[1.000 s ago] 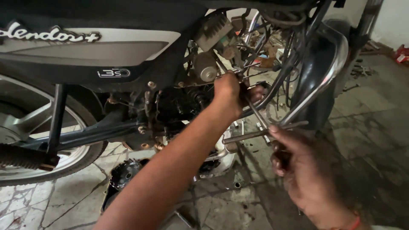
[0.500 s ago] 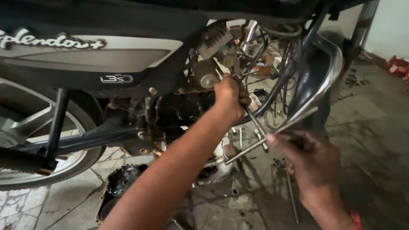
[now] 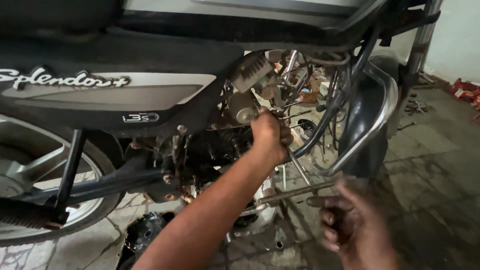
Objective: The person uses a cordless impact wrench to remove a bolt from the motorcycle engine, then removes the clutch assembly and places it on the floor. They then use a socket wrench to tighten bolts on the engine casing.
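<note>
A black motorcycle [image 3: 115, 95] stands side-on, its engine area [image 3: 215, 145] open. My left hand [image 3: 269, 134] reaches into the engine, shut around the top of a thin T-handle wrench shaft [image 3: 299, 169]. The shaft slants down right to the wrench's crossbar [image 3: 295, 192]. Just below the crossbar's right end is my right hand [image 3: 350, 227], blurred, with curled fingers. Whether it touches the bar is unclear. Cables and my left hand hide the wrench tip.
The rear wheel [image 3: 35, 175] fills the left. A chrome-edged leg guard [image 3: 372, 125] curves down beside the engine. A round black engine cover [image 3: 145, 232] lies on the stone floor below. Loose tools [image 3: 415, 107] and red packs [image 3: 465, 90] lie at the far right.
The crossbar has swung from steeply tilted to nearly level. My right hand has dropped lower and come off its grip near the bar. My left hand stays on the shaft.
</note>
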